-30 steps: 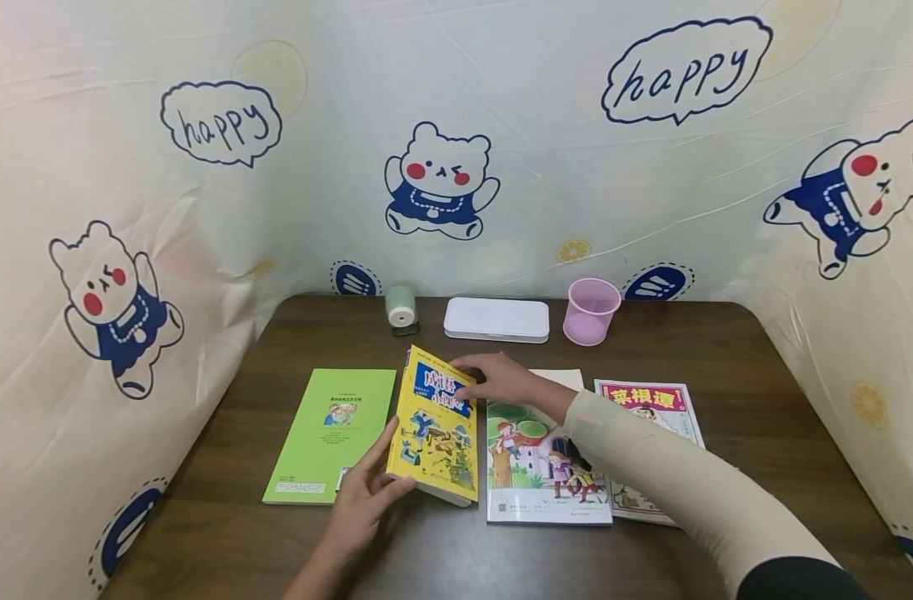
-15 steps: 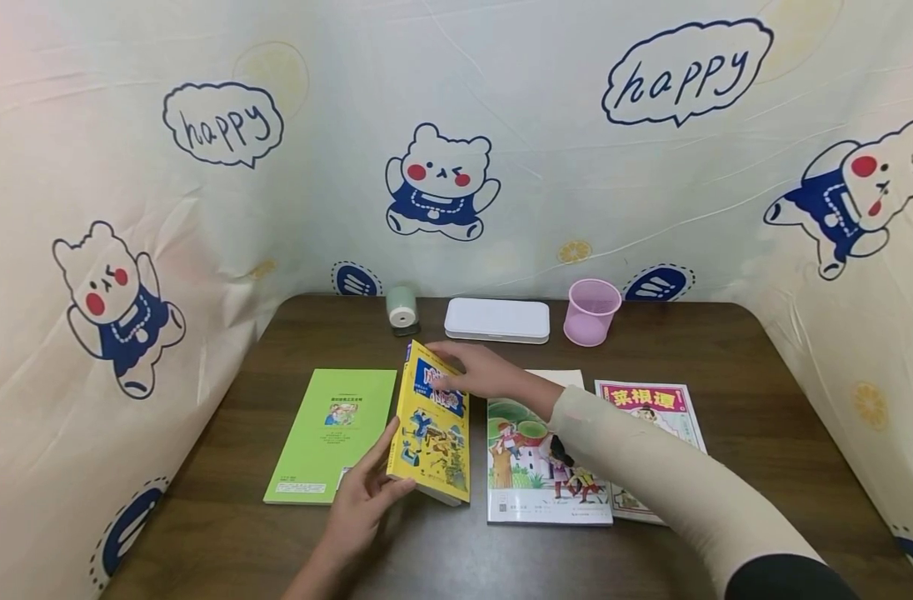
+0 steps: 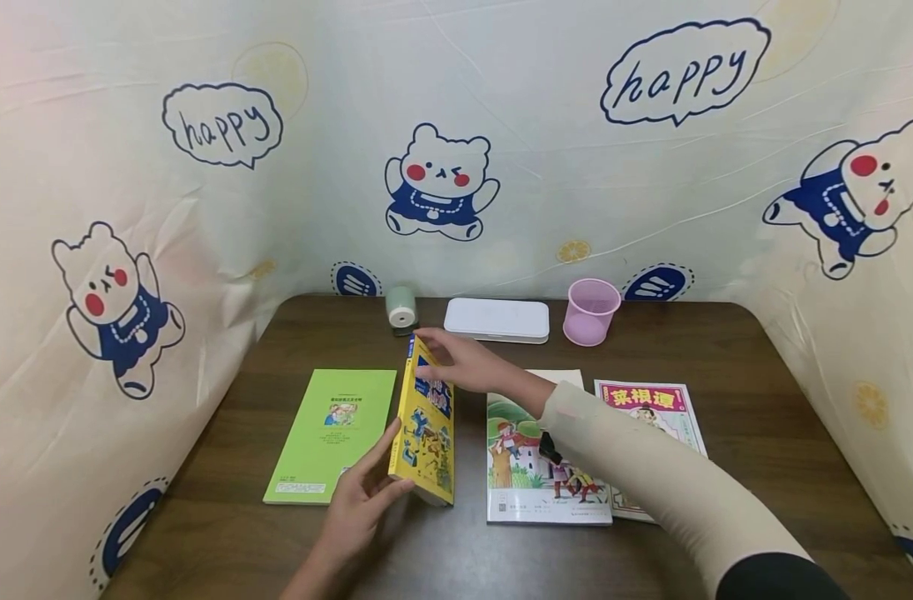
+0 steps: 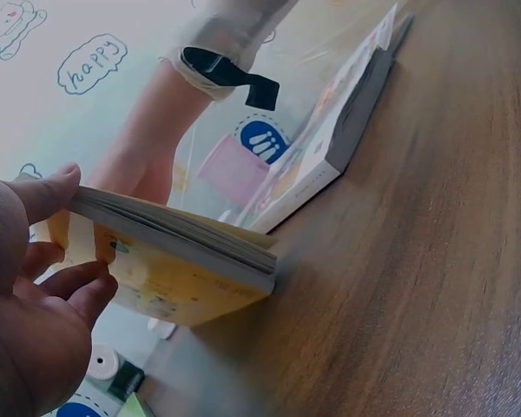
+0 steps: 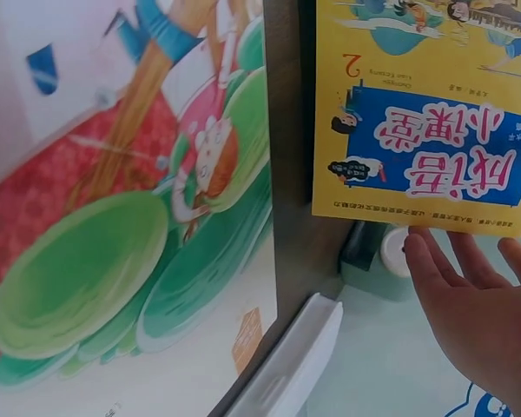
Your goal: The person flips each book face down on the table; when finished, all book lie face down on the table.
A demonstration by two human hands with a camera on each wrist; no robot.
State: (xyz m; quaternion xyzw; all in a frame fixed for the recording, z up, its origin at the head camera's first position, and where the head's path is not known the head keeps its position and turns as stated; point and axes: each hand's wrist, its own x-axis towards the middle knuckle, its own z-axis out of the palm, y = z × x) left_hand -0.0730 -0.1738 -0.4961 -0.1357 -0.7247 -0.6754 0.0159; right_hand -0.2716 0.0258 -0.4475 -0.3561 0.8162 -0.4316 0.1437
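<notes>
A yellow paperback book [image 3: 431,437] with a blue title panel is held tilted up on its long edge in the middle of the table. Its lower spine corner is gripped by my left hand [image 3: 361,507], thumb on one side and fingers on the other. In the left wrist view, the left hand [image 4: 35,321] pinches the book [image 4: 187,278], whose page edges show. My right hand [image 3: 467,364] holds the top end, thumb over the front cover. Seen from the right wrist, the fingers of the right hand [image 5: 486,321] meet the edge above the title of the book [image 5: 417,78].
A green book [image 3: 336,442] lies to the left. Right of the yellow book are a picture-cover book [image 3: 524,467] and a pink-titled book [image 3: 647,400], partly under my sleeve. Behind stand a green sharpener-like item [image 3: 401,307], a white case [image 3: 496,320] and a pink cup [image 3: 591,312].
The yellow book has turned steeper, its right side swinging leftward, so its cover looks narrower. My right hand has moved left and slightly up along its top. The left hand stays nearly in place.
</notes>
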